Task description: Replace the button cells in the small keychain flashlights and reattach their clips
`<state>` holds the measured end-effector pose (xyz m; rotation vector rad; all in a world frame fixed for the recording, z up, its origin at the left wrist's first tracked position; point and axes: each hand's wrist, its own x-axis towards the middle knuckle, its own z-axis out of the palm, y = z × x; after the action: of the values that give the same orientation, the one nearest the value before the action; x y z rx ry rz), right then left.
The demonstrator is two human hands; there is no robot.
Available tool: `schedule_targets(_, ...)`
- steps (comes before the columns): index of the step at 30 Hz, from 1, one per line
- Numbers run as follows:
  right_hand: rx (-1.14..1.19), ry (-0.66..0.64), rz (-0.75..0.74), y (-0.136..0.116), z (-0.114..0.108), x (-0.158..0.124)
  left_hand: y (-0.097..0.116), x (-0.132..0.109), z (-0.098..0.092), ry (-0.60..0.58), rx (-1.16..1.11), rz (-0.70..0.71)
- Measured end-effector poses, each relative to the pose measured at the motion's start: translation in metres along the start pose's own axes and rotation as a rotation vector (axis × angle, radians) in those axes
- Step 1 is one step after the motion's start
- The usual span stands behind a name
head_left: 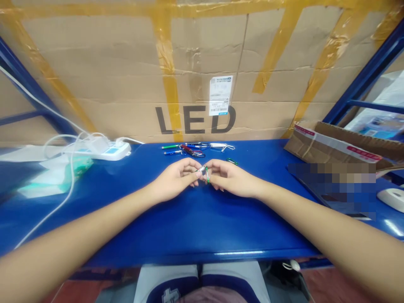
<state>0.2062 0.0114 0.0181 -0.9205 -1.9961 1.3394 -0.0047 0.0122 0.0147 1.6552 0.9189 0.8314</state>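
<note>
My left hand (175, 179) pinches a small silver metal cylinder (201, 168) between thumb and fingertips. Against its near end, my right hand (235, 179) grips a green carabiner (207, 176); whether the two are joined is too small to tell. The hands almost touch above the blue table. Just beyond them lie several slim pen-like metal tubes, among them a green one (170, 147), a blue one (172, 152) and a dark red one (187, 149) beside a black carabiner (198, 154). A second green carabiner (232, 161) rests behind my right hand.
A large taped carton (126, 84) marked LED stands behind the blue table (202, 227). To the left are a white power strip (118, 151) with cables and a green-white packet (57, 176). An open cardboard box (331, 145) and a white computer mouse (393, 198) sit at the right.
</note>
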Motion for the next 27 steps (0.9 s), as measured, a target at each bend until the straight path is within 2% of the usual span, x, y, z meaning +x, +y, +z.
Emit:
schedule_targets(5, 0.092, 0.055, 0.127, 0.0013, -0.0004, 0.0021, -0.0054, -0.0041, -0.0003, 0.013, 0.165, 0.101)
schedule_targets(9, 0.17, 0.061, 0.149, -0.0012, 0.0008, 0.0006, -0.0064, -0.0055, -0.0009, 0.026, 0.332, 0.121)
schedule_targets(15, 0.009, 0.022, 0.117, -0.0074, 0.002, -0.0025, -0.0045, -0.0045, 0.0008, 0.049, 0.411, 0.162)
schedule_targets(20, -0.354, 0.051, -0.057, -0.0071, 0.0051, -0.0064, -0.0038, -0.0053, 0.0028, 0.049, 0.402, 0.174)
schedule_targets(22, -0.431, 0.059, -0.079, -0.0058, 0.0059, -0.0074, -0.0041, -0.0056, 0.0033, 0.058, 0.41, 0.171)
schedule_targets(24, -0.436, 0.089, -0.08, -0.0044, 0.0062, -0.0075, -0.0045, -0.0057, 0.0033, 0.069, 0.429, 0.156)
schedule_targets(27, -0.273, 0.153, -0.048, -0.0028, 0.006, -0.0061, -0.0043, -0.0061, 0.003, 0.066, 0.454, 0.129)
